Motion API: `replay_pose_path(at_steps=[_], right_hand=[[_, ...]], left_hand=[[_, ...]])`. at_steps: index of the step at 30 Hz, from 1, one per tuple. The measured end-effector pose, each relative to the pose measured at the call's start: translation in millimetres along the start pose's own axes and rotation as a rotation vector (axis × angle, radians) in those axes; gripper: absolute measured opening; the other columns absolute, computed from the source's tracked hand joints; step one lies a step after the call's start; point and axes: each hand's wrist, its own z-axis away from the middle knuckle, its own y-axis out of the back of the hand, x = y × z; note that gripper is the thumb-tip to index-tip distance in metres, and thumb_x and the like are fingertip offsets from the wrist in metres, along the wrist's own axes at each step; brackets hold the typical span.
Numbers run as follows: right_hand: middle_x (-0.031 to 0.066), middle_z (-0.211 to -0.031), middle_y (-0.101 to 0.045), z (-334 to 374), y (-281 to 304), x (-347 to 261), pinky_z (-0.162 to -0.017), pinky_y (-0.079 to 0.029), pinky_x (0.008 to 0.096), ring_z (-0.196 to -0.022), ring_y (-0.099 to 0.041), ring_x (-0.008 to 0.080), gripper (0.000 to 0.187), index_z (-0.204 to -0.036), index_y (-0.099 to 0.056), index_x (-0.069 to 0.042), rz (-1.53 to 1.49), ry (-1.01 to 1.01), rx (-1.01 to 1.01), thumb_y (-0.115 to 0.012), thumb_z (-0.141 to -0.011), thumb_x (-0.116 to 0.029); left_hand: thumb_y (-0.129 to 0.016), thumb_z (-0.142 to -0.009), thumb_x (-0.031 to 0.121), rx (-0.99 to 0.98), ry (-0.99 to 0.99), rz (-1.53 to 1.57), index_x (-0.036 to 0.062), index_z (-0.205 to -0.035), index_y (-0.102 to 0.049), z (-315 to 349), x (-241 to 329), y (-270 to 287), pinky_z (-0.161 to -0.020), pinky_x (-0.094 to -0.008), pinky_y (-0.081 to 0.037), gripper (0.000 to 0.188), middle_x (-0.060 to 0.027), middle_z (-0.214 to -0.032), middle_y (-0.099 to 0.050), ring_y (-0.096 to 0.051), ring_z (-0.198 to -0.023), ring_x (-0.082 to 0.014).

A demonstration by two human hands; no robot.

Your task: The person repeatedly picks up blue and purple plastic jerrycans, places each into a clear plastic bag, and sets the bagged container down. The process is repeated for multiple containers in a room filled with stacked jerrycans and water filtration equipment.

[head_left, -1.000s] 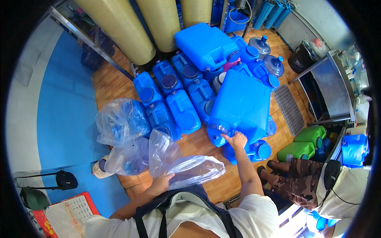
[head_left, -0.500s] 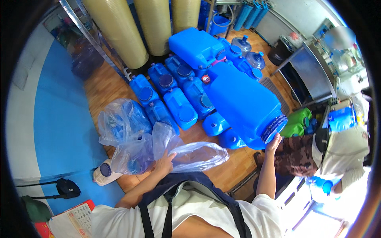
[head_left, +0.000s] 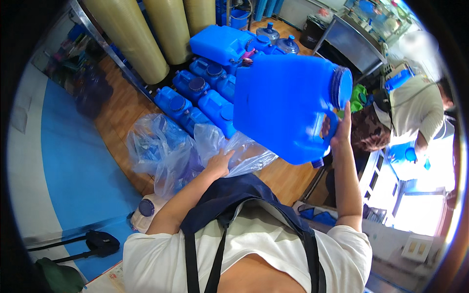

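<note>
My right hand [head_left: 343,128] grips the handle of a large blue water jug [head_left: 286,105], holding it up on its side with the blue-capped mouth toward the right. Lower and to the left, my left hand [head_left: 221,163] has hold of a clear plastic bag [head_left: 249,155], whose loose film spreads out under the jug's lower edge. More of the clear plastic lies to the left, over a blue container [head_left: 159,141]. Part of the left fingers is hidden in the film.
Several blue jugs [head_left: 215,105] stand in rows on the wooden floor, below tall tan tanks [head_left: 129,44]. Two clear round bottles [head_left: 287,45] stand farther back. A metal table [head_left: 354,41] is at the far right. Another person [head_left: 415,110] bends at the right.
The blue jug has been turned and lifted nearer, its handle and cap now facing right. My left hand has shifted right and up with the bag. The whole view has swung.
</note>
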Motion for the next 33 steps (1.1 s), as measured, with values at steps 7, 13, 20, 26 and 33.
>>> replay_pose_path(at_steps=[7,13,20,26,33], right_hand=[[0.0002,-0.049,-0.039,53.0,1.9,11.8,-0.038,-0.030,0.0230,-0.042,-0.041,0.0126,0.067,-0.059,-0.044,-0.012,-0.007,-0.009,-0.132,-0.047,-0.075,-0.078],[0.0017,-0.048,-0.034,94.1,73.9,-4.7,-0.037,-0.025,0.0281,-0.039,-0.034,0.0162,0.072,-0.062,-0.041,-0.010,-0.037,0.193,-0.395,-0.034,-0.079,-0.080],[0.0063,-0.051,-0.040,93.2,129.4,1.5,-0.033,-0.026,0.0274,-0.036,-0.033,0.0168,0.070,-0.077,-0.048,-0.004,-0.265,0.265,-0.405,-0.032,-0.083,-0.072],[0.0082,-0.055,-0.049,74.1,137.3,65.3,-0.033,-0.031,0.0268,-0.037,-0.039,0.0170,0.065,-0.094,-0.055,-0.007,-0.265,0.185,-0.428,-0.033,-0.085,-0.067],[0.0076,-0.067,-0.055,29.7,176.8,124.7,-0.046,-0.038,0.0329,-0.048,-0.048,0.0192,0.073,-0.110,-0.053,-0.008,0.052,0.007,-0.702,-0.042,-0.080,-0.074]], left_hand=[[-0.073,-0.061,0.008,-0.072,-0.052,-0.082,0.0158,-0.140,-0.035,35.2,3.9,-28.9,-0.079,-0.0451,-0.051,0.088,-0.0245,-0.123,-0.047,-0.060,-0.098,-0.0406],[-0.083,-0.052,0.017,-0.092,-0.020,-0.057,0.0162,-0.144,-0.025,42.1,-6.0,-8.6,-0.080,-0.0467,-0.051,0.109,-0.0291,-0.127,-0.046,-0.060,-0.099,-0.0410],[-0.088,-0.045,0.024,0.026,-0.201,0.099,0.0147,-0.142,-0.030,14.4,-43.8,47.0,-0.084,-0.0417,-0.049,0.113,-0.0273,-0.109,-0.059,-0.058,-0.103,-0.0401],[-0.086,-0.051,0.019,-0.107,-0.242,-0.065,0.0122,-0.135,-0.043,50.1,-63.2,119.9,-0.084,-0.0393,-0.048,0.094,-0.0179,-0.113,-0.061,-0.059,-0.102,-0.0337],[-0.072,-0.069,0.007,0.344,-0.057,0.898,0.0127,-0.123,-0.051,92.1,-33.5,169.6,-0.088,-0.0310,-0.044,0.057,-0.0062,-0.110,-0.059,-0.056,-0.100,-0.0194]])
